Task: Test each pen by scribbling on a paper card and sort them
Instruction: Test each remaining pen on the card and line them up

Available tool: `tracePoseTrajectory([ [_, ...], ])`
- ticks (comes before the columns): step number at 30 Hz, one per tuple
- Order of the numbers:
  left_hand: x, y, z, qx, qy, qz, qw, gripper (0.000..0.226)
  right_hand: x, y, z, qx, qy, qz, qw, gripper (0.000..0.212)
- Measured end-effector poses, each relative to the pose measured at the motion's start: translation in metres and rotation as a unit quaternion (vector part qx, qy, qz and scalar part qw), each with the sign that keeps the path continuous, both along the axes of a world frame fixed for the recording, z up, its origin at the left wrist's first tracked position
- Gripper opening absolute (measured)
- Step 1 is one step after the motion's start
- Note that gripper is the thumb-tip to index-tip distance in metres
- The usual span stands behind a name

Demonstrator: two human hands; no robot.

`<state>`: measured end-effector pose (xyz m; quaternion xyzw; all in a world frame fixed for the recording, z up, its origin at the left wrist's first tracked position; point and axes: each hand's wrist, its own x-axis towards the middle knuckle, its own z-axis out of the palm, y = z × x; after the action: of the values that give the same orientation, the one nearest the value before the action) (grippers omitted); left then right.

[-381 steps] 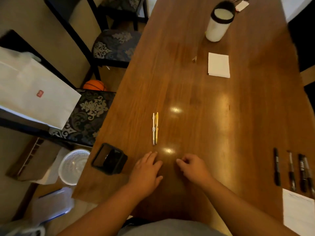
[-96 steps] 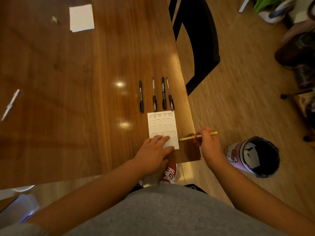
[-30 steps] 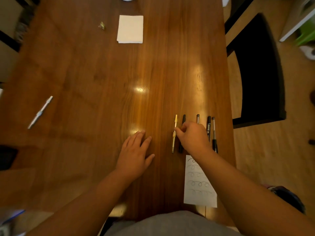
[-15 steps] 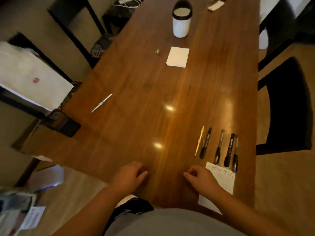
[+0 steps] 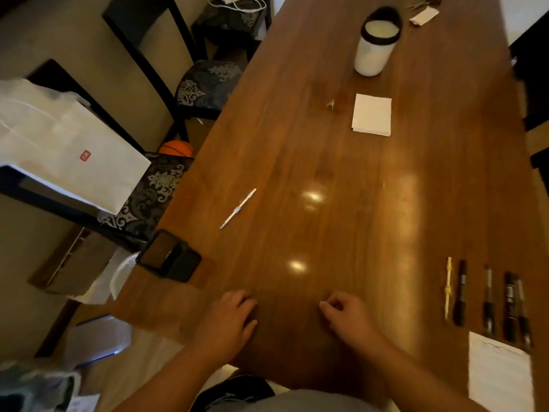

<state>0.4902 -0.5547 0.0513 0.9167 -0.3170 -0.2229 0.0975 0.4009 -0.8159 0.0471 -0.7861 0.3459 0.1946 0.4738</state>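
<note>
A white pen lies alone on the left half of the wooden table. At the right, a yellow pen lies beside several dark pens in a row, just above a white paper card with scribbles. My left hand rests on the table near its front edge with relaxed fingers and holds nothing. My right hand rests beside it, fingers loosely curled, with nothing in it.
A white cup with a black rim stands at the far end, a white paper square before it. A black box sits at the table's left edge. Chairs and a white bag stand at the left.
The yellow pen was scribbled on the card, then laid at the left end of the dark pen row. My right hand let it go; both hands have come back to the front edge.
</note>
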Motion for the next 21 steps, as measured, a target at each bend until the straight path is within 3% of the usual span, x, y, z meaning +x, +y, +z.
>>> tracePoseTrajectory([
  [9, 0.086, 0.009, -0.013, 0.034, 0.006, -0.153, 0.988, 0.071, 0.156, 0.072, 0.009, -0.084, 0.001, -0.015, 0.996, 0.028],
  [16, 0.091, 0.013, -0.015, 0.036, 0.015, -0.171, 0.985, 0.071, 0.248, 0.091, 0.018, -0.171, 0.024, 0.008, 0.985, 0.043],
  [21, 0.099, 0.012, -0.014, 0.045, 0.035, -0.186, 0.981, 0.071, 0.293, 0.097, 0.02, -0.183, 0.022, 0.008, 0.983, 0.048],
])
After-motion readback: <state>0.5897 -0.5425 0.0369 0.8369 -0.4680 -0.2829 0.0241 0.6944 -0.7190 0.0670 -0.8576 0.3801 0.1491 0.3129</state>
